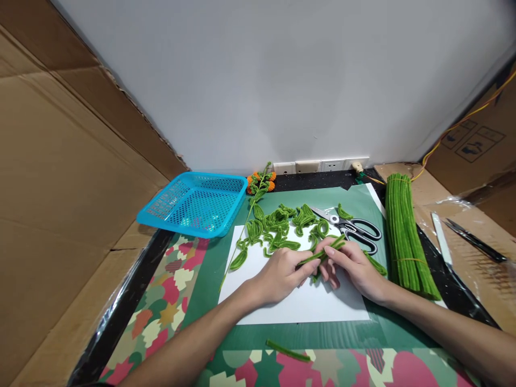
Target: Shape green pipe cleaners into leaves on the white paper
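Observation:
Over a white sheet of paper (282, 306), my left hand (282, 274) and my right hand (350, 266) meet with their fingers closed on a short green pipe cleaner (310, 259) that runs between them. Its upper end points toward the scissors. Just beyond my hands lie many bent green pipe-cleaner pieces (278, 220), curled into leaf-like loops. Behind my right hand, grey-and-black scissors (358, 228) rest with their blades toward the left. A loose green pipe-cleaner strip (288, 352) lies in front, near my forearms.
A blue plastic basket (201, 201) stands at the back left. Beside it is a pipe-cleaner stem with orange flowers (261, 183). On the right lie a tied bundle of green pipe cleaners (405, 236), a white-handled tool (441, 236) and a black-handled tool (475, 240). Wall sockets (308, 167) are behind.

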Available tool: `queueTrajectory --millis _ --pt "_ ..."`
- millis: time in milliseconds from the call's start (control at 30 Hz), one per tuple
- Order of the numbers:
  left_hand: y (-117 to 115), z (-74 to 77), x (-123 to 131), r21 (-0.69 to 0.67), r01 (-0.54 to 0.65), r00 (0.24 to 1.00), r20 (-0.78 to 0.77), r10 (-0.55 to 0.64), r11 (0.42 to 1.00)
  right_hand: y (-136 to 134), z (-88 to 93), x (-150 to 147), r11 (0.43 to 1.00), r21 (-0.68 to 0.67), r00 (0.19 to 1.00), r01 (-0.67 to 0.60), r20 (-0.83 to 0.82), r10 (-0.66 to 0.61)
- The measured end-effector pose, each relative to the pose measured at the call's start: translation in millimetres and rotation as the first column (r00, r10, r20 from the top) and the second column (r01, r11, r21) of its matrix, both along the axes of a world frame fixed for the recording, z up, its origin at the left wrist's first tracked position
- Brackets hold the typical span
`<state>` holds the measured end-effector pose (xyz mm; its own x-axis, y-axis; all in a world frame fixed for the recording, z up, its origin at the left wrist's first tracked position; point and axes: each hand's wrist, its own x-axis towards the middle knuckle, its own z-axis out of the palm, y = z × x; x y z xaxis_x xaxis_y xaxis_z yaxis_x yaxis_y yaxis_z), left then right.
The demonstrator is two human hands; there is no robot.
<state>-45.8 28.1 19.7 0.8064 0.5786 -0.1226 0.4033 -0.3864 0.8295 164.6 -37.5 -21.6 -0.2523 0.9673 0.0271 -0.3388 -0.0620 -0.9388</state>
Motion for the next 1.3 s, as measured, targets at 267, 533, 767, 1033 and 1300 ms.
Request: queueTrajectory --millis 267,533,767,1033,1300 --pt "-1.4 1.8 0.8 0.044 0.009 1.0 -0.022 -0.008 0.999 0.3 2.2 0.4 1.0 0.015 0.999 -0.004 0.054 0.003" --pt "-2.9 4.9 2.1 0.071 0.018 0.999 -0.05 -0.014 0.997 -0.8 4.1 0.1 1.0 0.026 0.994 0.003 0.107 -0.006" --pt "-3.8 2.5 1.8 0.121 0.053 0.997 -0.068 -0.045 0.991 -2.9 2.2 0.2 0.999 0.032 0.99 -0.011 0.139 0.006" --pt "-3.8 -0.5 1.5 0.141 0.054 0.996 -0.084 -0.043 0.989 -3.1 2.3 0.0 1.0 0.021 0.987 -0.006 0.161 0.002" --pt "-4.9 -0.6 1.4 0.158 0.037 0.996 -0.084 -0.024 0.987 -2.1 4.4 -1.3 1.0 0.027 0.987 -0.007 0.162 0.003"
